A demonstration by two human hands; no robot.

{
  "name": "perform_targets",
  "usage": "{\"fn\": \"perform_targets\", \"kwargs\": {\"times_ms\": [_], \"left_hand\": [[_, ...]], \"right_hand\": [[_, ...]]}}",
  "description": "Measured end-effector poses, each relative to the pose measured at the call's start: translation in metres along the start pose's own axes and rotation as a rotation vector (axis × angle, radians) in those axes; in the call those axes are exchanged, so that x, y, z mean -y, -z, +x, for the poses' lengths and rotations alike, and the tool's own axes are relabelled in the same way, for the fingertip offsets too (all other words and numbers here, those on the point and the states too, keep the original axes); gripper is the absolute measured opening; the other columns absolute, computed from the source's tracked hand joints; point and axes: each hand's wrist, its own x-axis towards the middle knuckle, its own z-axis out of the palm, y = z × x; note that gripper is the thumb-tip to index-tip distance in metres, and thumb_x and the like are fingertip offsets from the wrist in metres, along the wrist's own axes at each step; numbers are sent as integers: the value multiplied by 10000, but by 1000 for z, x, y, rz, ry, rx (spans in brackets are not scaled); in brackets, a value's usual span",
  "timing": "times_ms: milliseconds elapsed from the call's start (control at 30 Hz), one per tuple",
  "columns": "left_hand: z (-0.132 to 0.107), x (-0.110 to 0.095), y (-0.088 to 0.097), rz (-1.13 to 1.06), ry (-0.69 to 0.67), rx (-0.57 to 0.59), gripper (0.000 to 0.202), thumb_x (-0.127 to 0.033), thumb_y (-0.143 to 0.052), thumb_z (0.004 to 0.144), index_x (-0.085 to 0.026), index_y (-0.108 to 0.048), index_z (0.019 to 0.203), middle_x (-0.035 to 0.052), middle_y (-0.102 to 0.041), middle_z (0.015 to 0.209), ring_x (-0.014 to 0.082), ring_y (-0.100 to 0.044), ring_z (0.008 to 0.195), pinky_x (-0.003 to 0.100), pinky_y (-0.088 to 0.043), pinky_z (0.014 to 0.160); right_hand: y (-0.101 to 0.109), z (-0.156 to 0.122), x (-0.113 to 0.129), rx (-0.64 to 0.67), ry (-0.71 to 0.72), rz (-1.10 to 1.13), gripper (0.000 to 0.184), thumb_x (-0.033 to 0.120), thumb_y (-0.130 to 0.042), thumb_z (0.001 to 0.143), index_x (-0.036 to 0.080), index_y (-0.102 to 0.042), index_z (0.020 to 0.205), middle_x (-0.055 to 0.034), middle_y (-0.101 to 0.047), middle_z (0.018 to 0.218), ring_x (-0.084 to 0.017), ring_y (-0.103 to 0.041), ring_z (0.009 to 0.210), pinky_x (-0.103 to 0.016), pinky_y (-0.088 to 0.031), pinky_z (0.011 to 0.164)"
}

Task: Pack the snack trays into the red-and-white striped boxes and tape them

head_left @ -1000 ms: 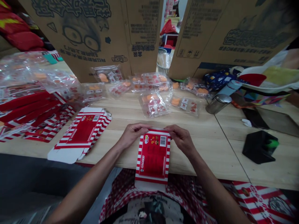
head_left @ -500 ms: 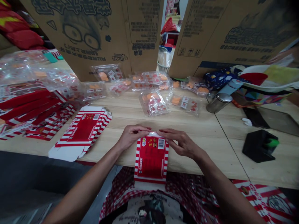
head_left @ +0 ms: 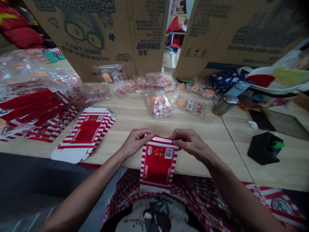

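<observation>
Both my hands hold a red and white striped carton (head_left: 157, 164) at the near edge of the wooden table (head_left: 212, 135). My left hand (head_left: 135, 141) pinches its top left corner, fingers closed. At the top right corner my right hand (head_left: 190, 143) grips the same carton's top flap. The carton hangs partly off the table over my lap, its barcode side facing up.
A stack of flat striped cartons (head_left: 84, 133) lies to the left, more red ones (head_left: 31, 112) beyond. Clear packets with orange and red pieces (head_left: 158, 104) are scattered at the back. Large cardboard boxes (head_left: 96, 35) stand behind. A metal-lidded jar (head_left: 224, 104) and a black object (head_left: 264, 148) sit right.
The carton's top end has been worked by both hands and now shows its striped top edge raised. The hands stayed at the top corners; the view shifted slightly.
</observation>
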Motion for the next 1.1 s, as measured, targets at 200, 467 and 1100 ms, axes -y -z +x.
{"fn": "perform_targets", "kwargs": {"times_ms": [200, 467, 1100], "left_hand": [[-15, 24, 7, 140, -191, 10, 214, -358, -698, 899, -184, -808, 958, 79, -798, 1024, 188, -743, 947, 275, -552, 872], [-7, -10, -10, 123, -46, 184, 162, -281, -819, 784, -150, -753, 853, 57, -789, 912, 157, -732, 824, 258, -566, 769], [5, -24, -10, 1113, -1319, 194, 222, -121, -615, 940, -131, -674, 1154, 185, -677, 1286, 272, -615, 1278, 435, -594, 989]], "right_hand": [[-8, -18, -16, 27, 223, -268, 212, 211, -530, 939, 205, -710, 1051, -61, -732, 996, -185, -660, 878, -313, -483, 764], [-19, -32, -18, -98, 407, -278, 278, 45, -500, 891, 201, -697, 1013, -74, -693, 972, -190, -657, 880, -326, -504, 766], [17, 11, 43, 296, 271, -237, 164, 233, -584, 911, 210, -745, 927, -68, -707, 1092, -239, -631, 1044, -441, -483, 1011]]}}
